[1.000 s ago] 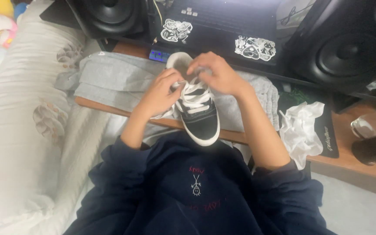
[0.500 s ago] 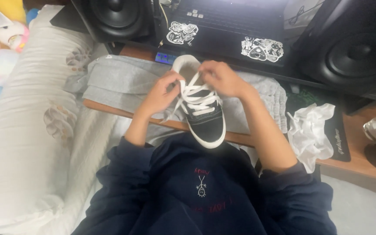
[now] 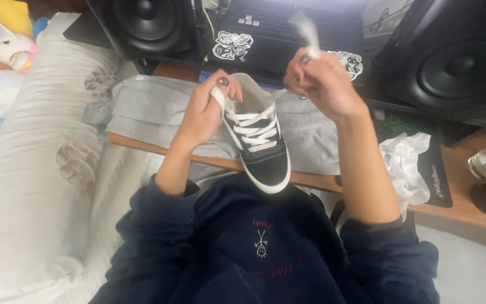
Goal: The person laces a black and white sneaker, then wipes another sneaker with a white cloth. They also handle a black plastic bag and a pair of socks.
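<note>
In the head view we look down at a black sneaker with a white sole (image 3: 261,147) resting on a grey folded garment (image 3: 158,112) at the near edge of the wooden desk (image 3: 462,208), its toe poking out past that edge toward our dark blue sweatshirt (image 3: 254,247).

Half a second ago both hands sat close together over the tongue, working the white shoelace (image 3: 252,125). Now they have parted. Our right hand (image 3: 319,84) has lifted up and away to the right, clenched on one lace end (image 3: 309,31), which streaks blurred above the knuckles toward the black laptop (image 3: 288,28). A taut strand runs from that fist back down to the top eyelets. Our left hand (image 3: 203,112) stays low at the shoe's collar, pinching the other lace end between thumb and fingers and steadying that side.

We judge this as a pull to tighten the lacing: the crossings over the tongue lie flat and even, and slack is being drawn out at the top.

A crumpled white cloth (image 3: 409,166) lies to the right near the desk's front edge, black speakers (image 3: 147,22) stand at the back, and a pale pillow (image 3: 35,186) lies off the left edge.
</note>
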